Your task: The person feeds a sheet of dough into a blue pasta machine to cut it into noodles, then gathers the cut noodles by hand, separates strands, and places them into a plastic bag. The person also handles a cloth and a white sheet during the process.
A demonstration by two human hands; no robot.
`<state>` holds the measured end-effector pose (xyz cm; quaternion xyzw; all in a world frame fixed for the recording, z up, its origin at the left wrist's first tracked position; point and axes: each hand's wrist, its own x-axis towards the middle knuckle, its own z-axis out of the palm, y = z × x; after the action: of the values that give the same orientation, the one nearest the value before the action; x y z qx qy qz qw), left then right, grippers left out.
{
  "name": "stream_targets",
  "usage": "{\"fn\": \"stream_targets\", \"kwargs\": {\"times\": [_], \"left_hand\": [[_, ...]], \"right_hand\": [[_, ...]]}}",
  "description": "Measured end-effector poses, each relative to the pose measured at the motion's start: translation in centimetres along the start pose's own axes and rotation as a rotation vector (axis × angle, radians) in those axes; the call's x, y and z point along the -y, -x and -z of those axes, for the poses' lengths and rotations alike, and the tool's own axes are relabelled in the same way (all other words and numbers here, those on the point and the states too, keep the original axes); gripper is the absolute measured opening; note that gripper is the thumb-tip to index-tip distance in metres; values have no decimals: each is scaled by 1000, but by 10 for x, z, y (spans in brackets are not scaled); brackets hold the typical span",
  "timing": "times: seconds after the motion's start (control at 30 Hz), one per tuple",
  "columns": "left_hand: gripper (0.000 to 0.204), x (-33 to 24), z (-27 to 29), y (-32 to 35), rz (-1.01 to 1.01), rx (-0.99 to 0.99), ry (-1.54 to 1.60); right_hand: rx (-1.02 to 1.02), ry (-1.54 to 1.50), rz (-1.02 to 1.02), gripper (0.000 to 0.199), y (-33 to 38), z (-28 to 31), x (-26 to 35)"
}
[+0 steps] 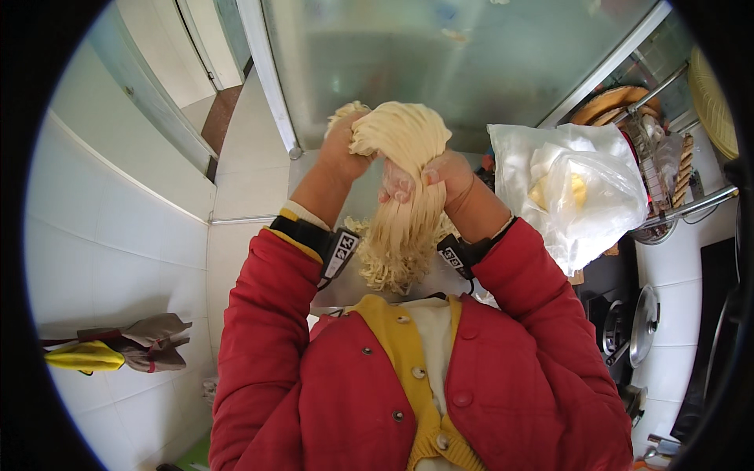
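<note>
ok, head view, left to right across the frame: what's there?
Yellow and grey-brown cloths on the white tiled wall → left hand → hanging bundle of pale yellow fresh noodles → right hand → clear crumpled plastic bag → round metal pot lid.

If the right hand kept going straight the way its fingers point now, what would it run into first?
Probably the left hand: the right hand grips the bundle of pale yellow fresh noodles, fingers pointing across it toward the left hand. Depth is unclear.

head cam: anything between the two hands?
Only the bundle of pale noodles: left hand and right hand both grip it, strands hanging down between the wrists.
</note>
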<state>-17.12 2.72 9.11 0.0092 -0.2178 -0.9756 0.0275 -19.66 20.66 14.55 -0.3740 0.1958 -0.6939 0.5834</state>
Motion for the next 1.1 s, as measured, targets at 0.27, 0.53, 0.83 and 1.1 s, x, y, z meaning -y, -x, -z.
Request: {"fn": "stream_targets", "kwargs": {"times": [0.27,0.53,0.83,1.1], "left_hand": [[41,54,-45,31,-266,257,-370],[49,91,-9,21,406,786,157],[59,79,42,76,396,457,-275],[55,38,67,120,393,270,-839]], "right_hand": [[14,62,133,52,-20,-30,53],[-86,231,223,57,-37,-65,114],[-169,451,352,59,-25,-76,170],[-163,292,397,57,-9,-69,155]]}}
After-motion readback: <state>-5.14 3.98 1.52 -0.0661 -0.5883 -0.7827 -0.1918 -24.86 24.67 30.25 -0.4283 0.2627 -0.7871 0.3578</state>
